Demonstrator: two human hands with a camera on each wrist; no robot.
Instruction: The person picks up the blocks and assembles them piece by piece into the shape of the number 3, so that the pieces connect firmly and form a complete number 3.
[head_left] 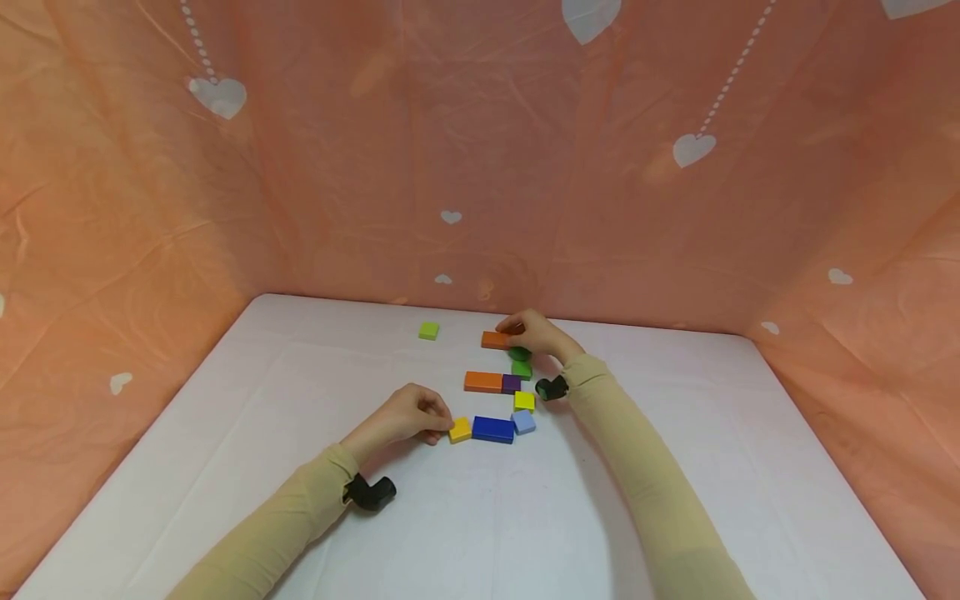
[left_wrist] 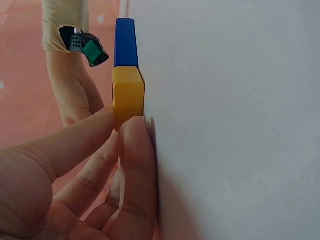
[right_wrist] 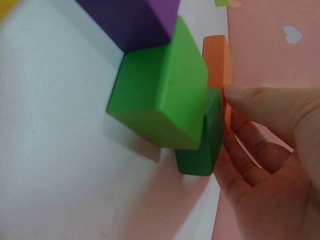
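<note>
My left hand (head_left: 411,414) pinches an amber block (left_wrist: 129,97) between thumb and fingers at the near left end of a block layout. That block meets the end of a long dark blue block (head_left: 492,429). At the far end, my right hand (head_left: 542,335) holds the right end of a long orange block (right_wrist: 216,60), with the thumb on one side and the fingers partly hidden behind. Beside this orange block sits a dark green block (right_wrist: 200,155), then a bright green block (right_wrist: 150,90) and a purple block (right_wrist: 145,20).
A second orange block (head_left: 483,382) lies left of the purple one. Between the purple and dark blue blocks are a yellow block (head_left: 524,402) and a light blue block (head_left: 523,422). A lime block (head_left: 428,331) stands apart at the far left. Pink cloth (head_left: 480,167) hangs behind the white table (head_left: 675,467).
</note>
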